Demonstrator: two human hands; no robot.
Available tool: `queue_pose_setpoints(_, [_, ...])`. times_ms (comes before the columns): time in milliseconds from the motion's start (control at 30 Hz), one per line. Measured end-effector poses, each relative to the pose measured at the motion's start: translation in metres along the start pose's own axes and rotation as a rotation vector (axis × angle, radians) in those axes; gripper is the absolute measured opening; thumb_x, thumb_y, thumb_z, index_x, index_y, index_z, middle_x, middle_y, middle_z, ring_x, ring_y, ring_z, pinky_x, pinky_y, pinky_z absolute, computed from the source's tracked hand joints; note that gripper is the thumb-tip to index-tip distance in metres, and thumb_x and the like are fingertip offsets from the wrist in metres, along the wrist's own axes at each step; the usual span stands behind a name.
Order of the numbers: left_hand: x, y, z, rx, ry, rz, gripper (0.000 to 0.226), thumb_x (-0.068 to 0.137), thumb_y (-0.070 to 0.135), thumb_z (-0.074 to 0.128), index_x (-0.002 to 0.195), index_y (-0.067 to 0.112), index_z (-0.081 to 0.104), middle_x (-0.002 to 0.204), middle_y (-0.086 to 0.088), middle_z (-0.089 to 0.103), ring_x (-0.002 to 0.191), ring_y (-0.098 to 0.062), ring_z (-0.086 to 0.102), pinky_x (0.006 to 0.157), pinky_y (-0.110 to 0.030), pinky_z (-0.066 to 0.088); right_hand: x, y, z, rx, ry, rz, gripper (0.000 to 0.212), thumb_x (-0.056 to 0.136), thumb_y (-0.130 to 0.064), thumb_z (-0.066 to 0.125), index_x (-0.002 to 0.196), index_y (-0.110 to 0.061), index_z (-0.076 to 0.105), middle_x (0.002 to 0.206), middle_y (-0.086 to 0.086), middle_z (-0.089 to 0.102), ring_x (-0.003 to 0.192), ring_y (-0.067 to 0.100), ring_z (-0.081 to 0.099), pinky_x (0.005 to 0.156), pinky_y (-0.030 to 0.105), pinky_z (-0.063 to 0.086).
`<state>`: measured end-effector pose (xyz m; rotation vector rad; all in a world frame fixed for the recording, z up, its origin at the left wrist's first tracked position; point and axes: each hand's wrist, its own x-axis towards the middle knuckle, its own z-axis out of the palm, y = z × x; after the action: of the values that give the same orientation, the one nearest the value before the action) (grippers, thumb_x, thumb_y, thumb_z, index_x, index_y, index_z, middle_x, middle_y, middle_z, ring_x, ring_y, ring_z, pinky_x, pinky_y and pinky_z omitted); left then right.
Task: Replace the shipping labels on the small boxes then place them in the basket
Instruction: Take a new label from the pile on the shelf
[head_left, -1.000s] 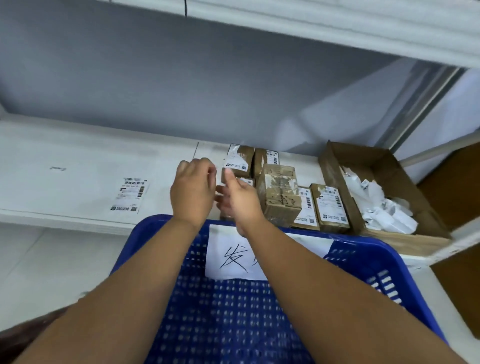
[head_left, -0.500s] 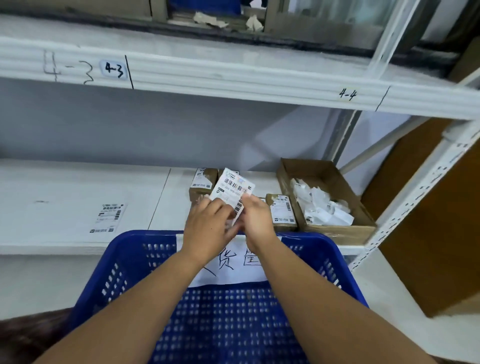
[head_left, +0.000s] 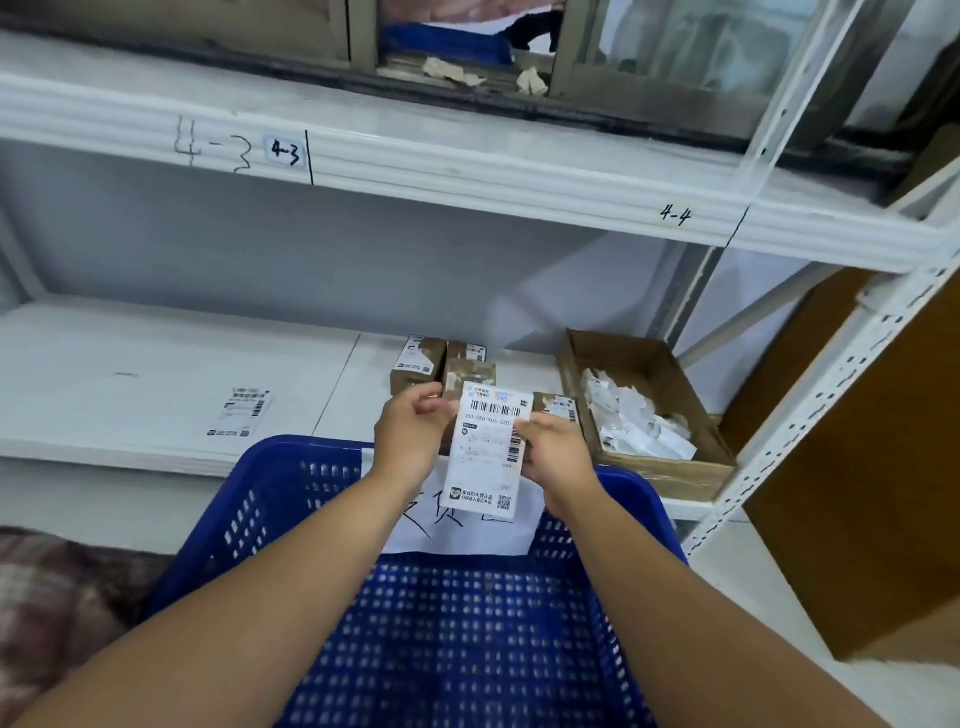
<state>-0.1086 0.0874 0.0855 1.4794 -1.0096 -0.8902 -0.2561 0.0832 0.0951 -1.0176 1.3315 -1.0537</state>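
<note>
A white shipping label (head_left: 489, 448) with barcodes hangs upright between my hands, above the far rim of the blue basket (head_left: 260, 499). My left hand (head_left: 413, 434) pinches its upper left edge and my right hand (head_left: 556, 451) grips its right edge. Behind the label, several small brown boxes (head_left: 417, 364) with old labels stand grouped on the white shelf (head_left: 156, 384). One more box (head_left: 558, 408) shows to the right of the label. The basket carries a white paper sign (head_left: 457, 535) with handwriting on its far wall.
A spare label sheet (head_left: 240, 412) lies flat on the shelf to the left. An open cardboard box (head_left: 670, 467) with crumpled white label scraps sits at the right. An upper shelf (head_left: 467, 171) marked 4-3 and 4-4 overhangs. A white perforated upright (head_left: 810, 421) stands right.
My hands have lifted away from the boxes with a label, which has turned from tilted to upright and now faces me. The view has tilted up, showing the upper shelf.
</note>
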Motion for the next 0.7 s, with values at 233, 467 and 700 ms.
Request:
queue_pose_setpoints(233, [0.002,0.008,-0.010,-0.082,-0.033,-0.025,0.011,0.089,0.009,0.061,0.093,0.010,0.071,0.093,-0.008,0.072,0.090,-0.026,0.068,0.090,-0.045,0.053,-0.002,0.001,0.013,-0.088,-0.022,-0.079,0.024,0.099,-0.011,0.051,0.081,-0.013,0.067,0.087,0.003,0.074,0.091,0.027,0.069,0.088,0.044,0.054])
queue_pose_setpoints(467, [0.004,0.002,-0.023,-0.155,-0.102,-0.092,0.020,0.094,0.008,0.053,0.080,0.011,0.068,0.085,-0.007,0.072,0.081,-0.023,0.066,0.081,-0.035,0.055,0.007,0.005,0.030,-0.095,0.000,-0.183,0.019,0.099,-0.017,0.054,0.087,-0.014,0.069,0.090,0.003,0.073,0.083,0.016,0.068,0.071,0.026,0.053])
queue_pose_setpoints(700, [0.017,-0.017,-0.040,-0.096,-0.117,-0.152,0.019,0.094,0.013,0.053,0.081,0.012,0.066,0.074,0.000,0.068,0.064,-0.011,0.058,0.064,-0.023,0.044,0.022,0.023,0.041,-0.259,-0.054,-0.191,0.019,0.099,-0.016,0.054,0.104,-0.011,0.071,0.085,-0.010,0.070,0.074,-0.001,0.064,0.056,0.007,0.046])
